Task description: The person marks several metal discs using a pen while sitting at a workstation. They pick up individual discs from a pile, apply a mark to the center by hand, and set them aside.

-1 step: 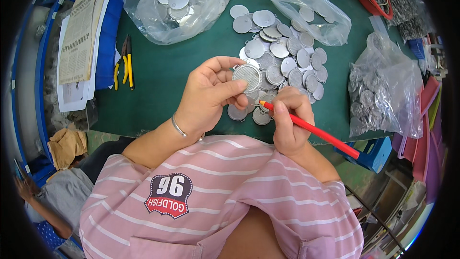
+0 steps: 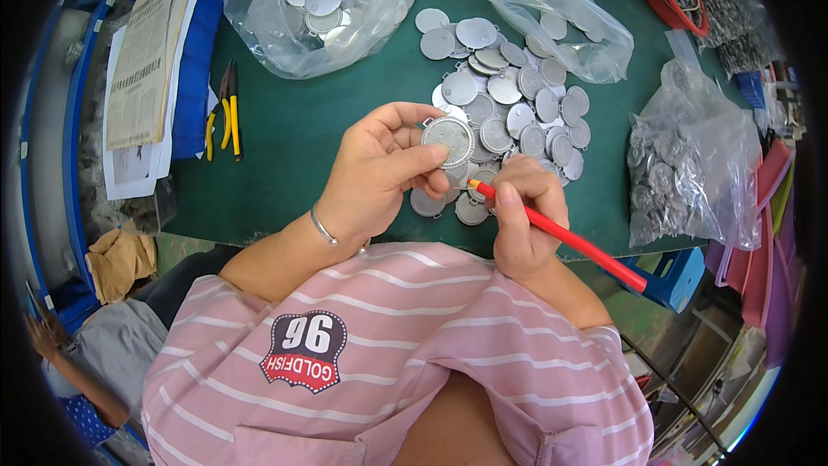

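Note:
My left hand (image 2: 379, 151) is closed on a round silver-grey metal disc (image 2: 449, 140), pinched between thumb and fingers. The disc has a beaded rim, a finely textured face and small loops at its edge. My right hand (image 2: 528, 207) grips a red pencil-shaped tool (image 2: 582, 247). Its yellowish, narrow tip points toward my left fingertips, just below the disc, and appears apart from it; its very end is too fine to make out. Beyond and beneath my hands, many similar metal discs (image 2: 495, 135) lie heaped on the green tabletop (image 2: 285, 134).
Clear bags of metal parts stand at the far left (image 2: 289, 43) and on the right (image 2: 668, 173); another bag (image 2: 595, 43) lies behind the heap. Yellow-handled pliers (image 2: 233, 125) rest near papers (image 2: 142, 60) on the left. A red basket (image 2: 660, 9) is at the far right. Another person's arm (image 2: 90, 393) shows lower left.

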Motion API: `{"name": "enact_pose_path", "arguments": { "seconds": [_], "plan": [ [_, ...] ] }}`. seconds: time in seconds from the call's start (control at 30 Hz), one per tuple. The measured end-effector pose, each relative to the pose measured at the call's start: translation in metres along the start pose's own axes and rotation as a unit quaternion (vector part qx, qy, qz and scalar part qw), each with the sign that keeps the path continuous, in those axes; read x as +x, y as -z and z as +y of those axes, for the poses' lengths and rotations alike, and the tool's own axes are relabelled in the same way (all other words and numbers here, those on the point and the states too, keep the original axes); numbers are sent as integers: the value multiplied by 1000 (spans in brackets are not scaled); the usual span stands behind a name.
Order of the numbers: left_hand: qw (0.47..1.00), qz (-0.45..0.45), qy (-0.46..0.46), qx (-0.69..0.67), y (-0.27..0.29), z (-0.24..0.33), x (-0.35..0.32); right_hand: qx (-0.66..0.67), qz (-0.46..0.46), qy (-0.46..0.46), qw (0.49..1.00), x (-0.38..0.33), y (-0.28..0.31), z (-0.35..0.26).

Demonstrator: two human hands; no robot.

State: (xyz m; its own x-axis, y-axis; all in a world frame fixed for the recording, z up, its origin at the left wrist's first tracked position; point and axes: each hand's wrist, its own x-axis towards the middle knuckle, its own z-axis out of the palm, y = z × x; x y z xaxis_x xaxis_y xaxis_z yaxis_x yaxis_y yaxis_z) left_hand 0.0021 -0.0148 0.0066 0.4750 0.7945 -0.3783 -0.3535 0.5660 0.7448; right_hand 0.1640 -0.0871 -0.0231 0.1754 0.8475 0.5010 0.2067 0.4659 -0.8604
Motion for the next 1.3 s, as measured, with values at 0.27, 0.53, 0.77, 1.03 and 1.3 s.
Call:
{"name": "enact_pose_path", "arguments": {
  "seconds": [0.27, 0.53, 0.77, 1.03, 1.3],
  "plan": [
    [1000, 0, 10, -7, 2, -1, 2, -16, -8, 78, 997, 8, -3, 0],
    [1000, 6, 20, -4, 4, -6, 2, -42, -43, 65, 996, 10, -4, -2],
    [999, 28, -22, -27, 1, -5, 4, -23, -59, 44, 997, 5, -3, 0],
    [1000, 4, -5, -22, -1, -5, -1, -111, -32, 24, 993, 16, -9, -1],
    [997, 1, -37, 68, -5, -10, -7, 236, 40, -285, 928, 23, 3, -5]
  ]
}}
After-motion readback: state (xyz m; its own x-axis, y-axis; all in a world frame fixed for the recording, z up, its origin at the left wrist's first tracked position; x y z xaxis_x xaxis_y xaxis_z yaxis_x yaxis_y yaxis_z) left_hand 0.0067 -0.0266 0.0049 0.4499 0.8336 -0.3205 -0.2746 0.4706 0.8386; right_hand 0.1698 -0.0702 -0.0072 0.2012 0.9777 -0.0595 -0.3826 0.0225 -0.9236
